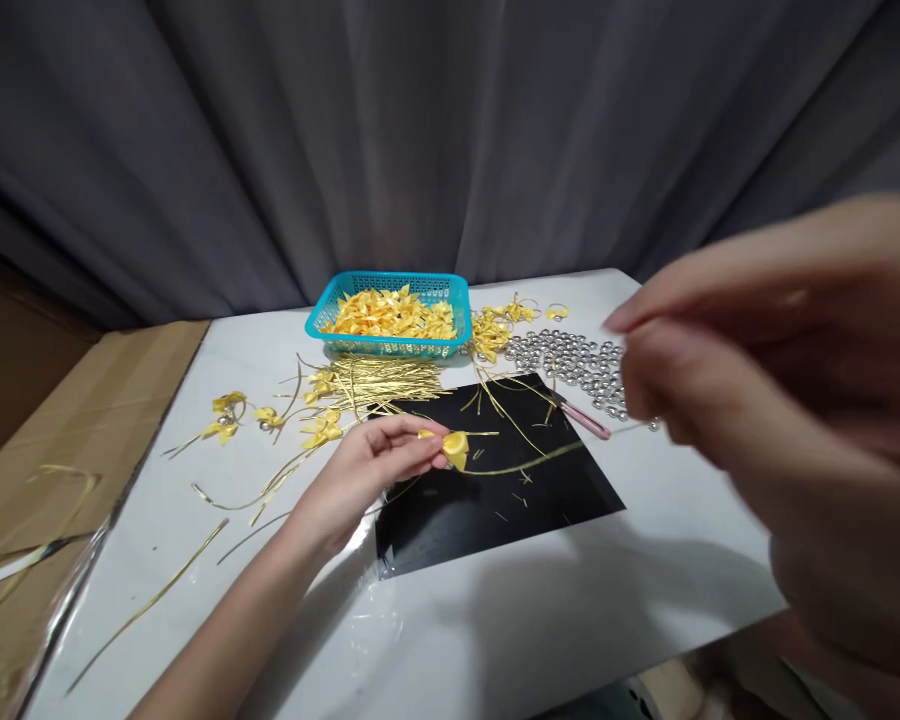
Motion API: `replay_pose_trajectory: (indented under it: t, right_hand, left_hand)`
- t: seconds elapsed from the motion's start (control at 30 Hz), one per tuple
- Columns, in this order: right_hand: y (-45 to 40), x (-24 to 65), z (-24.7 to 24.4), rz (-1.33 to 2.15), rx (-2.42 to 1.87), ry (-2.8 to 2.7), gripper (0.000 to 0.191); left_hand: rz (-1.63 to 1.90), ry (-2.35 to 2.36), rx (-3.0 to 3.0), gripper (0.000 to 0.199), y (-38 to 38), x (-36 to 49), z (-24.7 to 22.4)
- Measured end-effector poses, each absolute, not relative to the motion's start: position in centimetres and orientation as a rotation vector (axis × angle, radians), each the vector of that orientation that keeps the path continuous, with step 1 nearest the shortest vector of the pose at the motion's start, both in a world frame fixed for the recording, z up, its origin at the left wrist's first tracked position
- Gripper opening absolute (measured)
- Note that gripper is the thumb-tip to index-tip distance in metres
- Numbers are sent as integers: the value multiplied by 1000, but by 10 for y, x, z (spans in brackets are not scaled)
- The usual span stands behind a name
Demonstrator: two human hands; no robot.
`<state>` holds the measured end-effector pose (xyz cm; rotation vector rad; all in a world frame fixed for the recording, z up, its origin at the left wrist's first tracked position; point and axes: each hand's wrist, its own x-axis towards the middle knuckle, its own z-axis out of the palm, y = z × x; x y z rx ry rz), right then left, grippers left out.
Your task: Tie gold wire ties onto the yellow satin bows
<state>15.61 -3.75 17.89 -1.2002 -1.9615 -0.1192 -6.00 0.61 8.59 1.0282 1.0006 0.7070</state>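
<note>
Dark grey pleated curtains (405, 130) are hung behind the far edge of a white bench (240, 362), and near that edge a turquoise plastic basket (397, 275) of yellow ribbon pieces (390, 315) is set. Above a flat black rectangular sheet (457, 540) at the bench's middle, a glossy yellow ribbon bow (457, 450) is pinched between the closed thumb and fingers of the left hand (375, 458). Beside it, a thin gold cord (525, 466) is stretched toward the raised, blurred right hand (780, 390); how far its fingers are open, and whether the cord is gripped, cannot be told.
</note>
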Motion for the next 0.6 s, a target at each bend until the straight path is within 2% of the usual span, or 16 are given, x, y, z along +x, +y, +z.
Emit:
replay_pose_trajectory:
  t: [0.07,0.2,0.33,0.43,0.6]
  right_hand:
    - [-45,143,170,-47,-1101,-2033,13]
    - [-47,134,158,16,-1207,-2025,23]
    - [-47,134,155,-18,-1331,-1893,13]
    - [-49,133,151,-47,-1321,-1915,5]
    - [-48,133,141,-112,-1161,-2165,16]
  left_hand:
    - [748,1031,1046,14,5,-59,88]
    - [750,1039,1017,14,3,-58,91]
    - [746,972,937,19,0,-57,93]
    - [778,987,883,15,-3,-55,95]
    - [861,1081,829,17,-9,-54,101]
